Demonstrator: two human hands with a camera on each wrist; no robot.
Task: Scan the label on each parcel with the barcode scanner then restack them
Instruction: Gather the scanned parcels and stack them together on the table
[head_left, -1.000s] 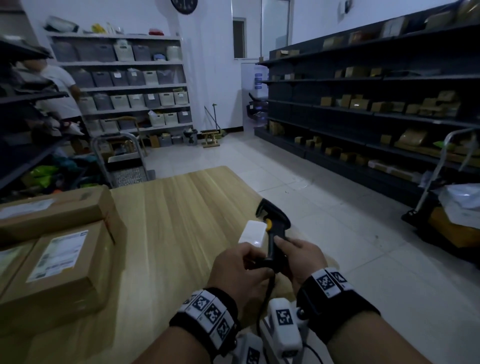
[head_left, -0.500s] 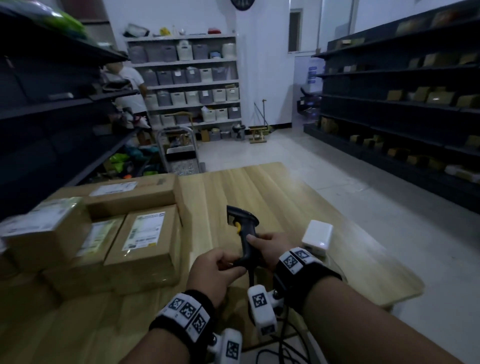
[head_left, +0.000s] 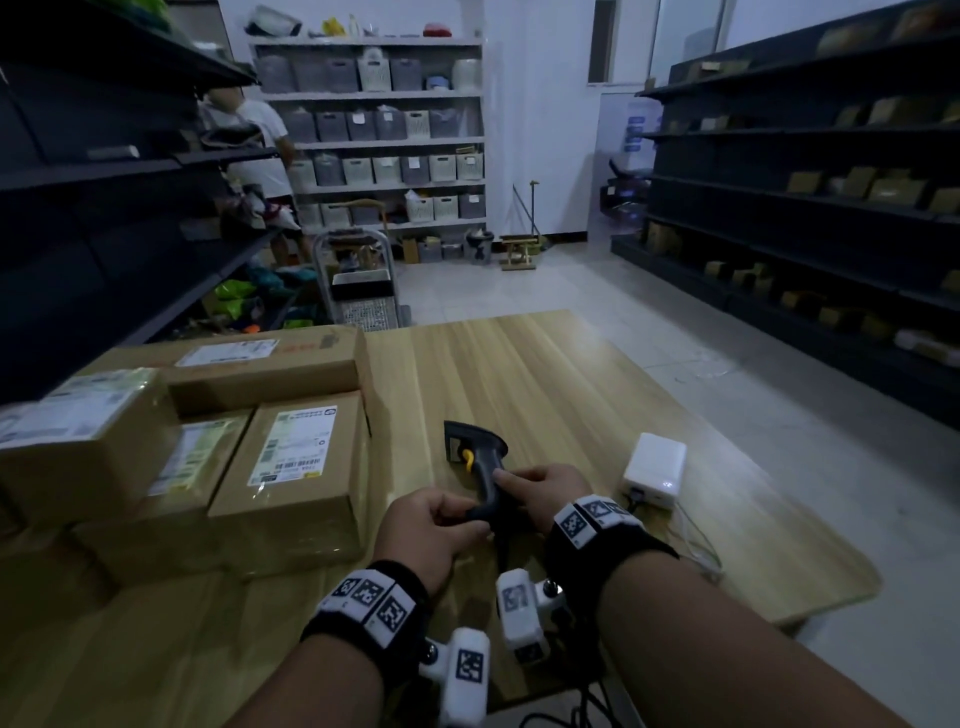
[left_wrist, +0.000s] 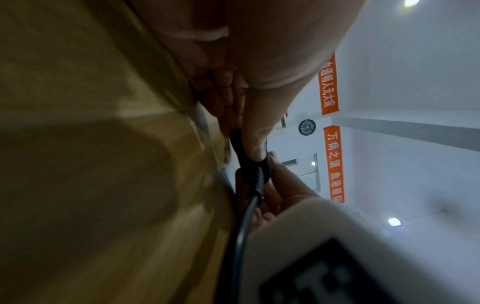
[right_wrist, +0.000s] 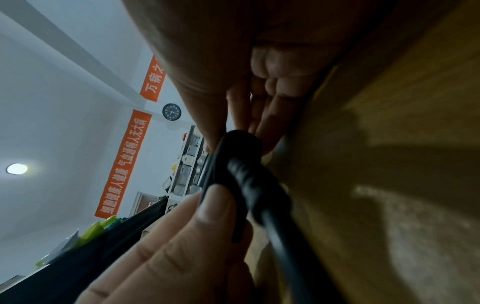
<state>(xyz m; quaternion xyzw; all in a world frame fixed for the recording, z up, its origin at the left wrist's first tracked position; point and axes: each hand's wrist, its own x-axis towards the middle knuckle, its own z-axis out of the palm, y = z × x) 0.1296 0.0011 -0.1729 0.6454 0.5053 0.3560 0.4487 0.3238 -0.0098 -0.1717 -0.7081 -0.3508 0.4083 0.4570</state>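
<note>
Both of your hands grip the barcode scanner (head_left: 480, 470) by its handle: your left hand (head_left: 434, 530) pinches the butt end where the cable (left_wrist: 244, 226) leaves, and your right hand (head_left: 540, 493) wraps the grip just beyond. Left of your fingers sit the stacked parcels (head_left: 296, 467), labels up, on the wooden table (head_left: 545, 384); a white box (head_left: 655, 470) lies to their right.

Black barcode scanner (head_left: 480, 470) upright above the table; labelled cardboard parcels (head_left: 291, 467) stacked left.
</note>
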